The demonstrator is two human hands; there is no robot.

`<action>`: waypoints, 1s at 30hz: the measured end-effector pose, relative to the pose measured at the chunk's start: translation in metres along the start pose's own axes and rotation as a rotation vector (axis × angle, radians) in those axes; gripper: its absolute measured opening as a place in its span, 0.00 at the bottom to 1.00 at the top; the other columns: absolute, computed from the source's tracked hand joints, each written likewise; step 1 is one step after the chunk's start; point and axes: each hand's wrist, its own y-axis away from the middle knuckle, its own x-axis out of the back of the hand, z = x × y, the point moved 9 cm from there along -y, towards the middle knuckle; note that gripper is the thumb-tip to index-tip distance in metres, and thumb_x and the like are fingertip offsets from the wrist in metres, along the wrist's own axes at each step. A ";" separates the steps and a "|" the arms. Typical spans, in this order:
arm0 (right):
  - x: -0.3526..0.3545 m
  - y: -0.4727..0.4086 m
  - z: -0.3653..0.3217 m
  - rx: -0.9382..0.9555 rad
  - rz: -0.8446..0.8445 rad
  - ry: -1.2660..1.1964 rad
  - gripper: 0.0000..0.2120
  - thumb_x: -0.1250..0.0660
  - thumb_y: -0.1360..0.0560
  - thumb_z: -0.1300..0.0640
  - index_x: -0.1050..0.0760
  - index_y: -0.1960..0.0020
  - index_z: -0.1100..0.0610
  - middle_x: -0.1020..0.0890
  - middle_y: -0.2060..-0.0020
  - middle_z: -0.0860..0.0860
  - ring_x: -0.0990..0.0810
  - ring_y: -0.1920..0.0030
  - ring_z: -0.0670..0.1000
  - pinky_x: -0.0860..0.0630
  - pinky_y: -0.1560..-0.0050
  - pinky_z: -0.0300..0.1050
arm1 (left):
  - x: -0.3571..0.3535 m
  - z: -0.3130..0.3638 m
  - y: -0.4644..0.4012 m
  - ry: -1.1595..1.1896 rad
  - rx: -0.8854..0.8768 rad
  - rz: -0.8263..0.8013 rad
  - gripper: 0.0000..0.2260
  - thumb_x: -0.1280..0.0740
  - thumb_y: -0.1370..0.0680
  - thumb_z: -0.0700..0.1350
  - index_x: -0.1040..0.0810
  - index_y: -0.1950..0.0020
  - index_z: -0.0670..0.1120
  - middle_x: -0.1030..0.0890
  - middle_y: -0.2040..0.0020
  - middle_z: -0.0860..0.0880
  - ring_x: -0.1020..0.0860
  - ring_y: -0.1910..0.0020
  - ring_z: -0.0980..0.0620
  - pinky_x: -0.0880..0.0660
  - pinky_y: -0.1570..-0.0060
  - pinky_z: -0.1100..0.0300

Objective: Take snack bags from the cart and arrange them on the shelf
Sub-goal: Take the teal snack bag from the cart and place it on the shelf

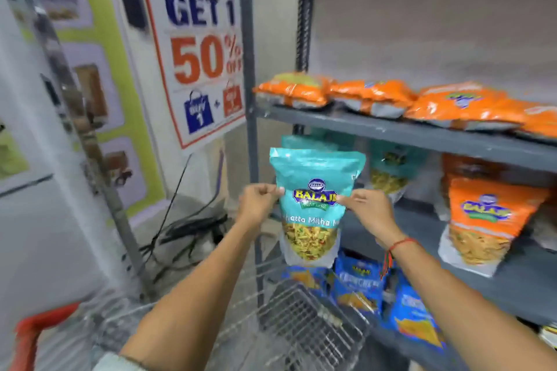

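A teal Balaji snack bag (313, 178) hangs upright in front of the grey shelf's (422, 137) left post. My left hand (259, 203) pinches its left edge and my right hand (369, 211) pinches its right edge. Behind it on the middle shelf board stand more teal bags (391, 166), partly hidden. To the right an orange bag (485, 220) stands on the same board. Several orange bags (373, 96) lie flat on the board above. The wire cart (313, 325) is below my arms, with its red handle (33, 331) at the lower left.
Blue snack bags (361, 283) stand on the lower shelf board behind the cart. A "Buy 1 Get 1" poster (199, 39) hangs left of the shelf post. Black cables (190, 229) lie on the floor below it. A pale wall fills the left.
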 end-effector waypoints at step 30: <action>0.124 -0.007 0.032 -0.171 0.297 -0.115 0.19 0.23 0.34 0.53 0.26 0.71 0.65 0.25 0.74 0.53 0.31 0.71 0.48 0.34 0.72 0.36 | -0.130 0.070 -0.028 -0.008 0.058 -0.229 0.09 0.26 0.30 0.41 0.22 0.68 0.44 0.18 0.58 0.41 0.18 0.59 0.44 0.19 0.49 0.50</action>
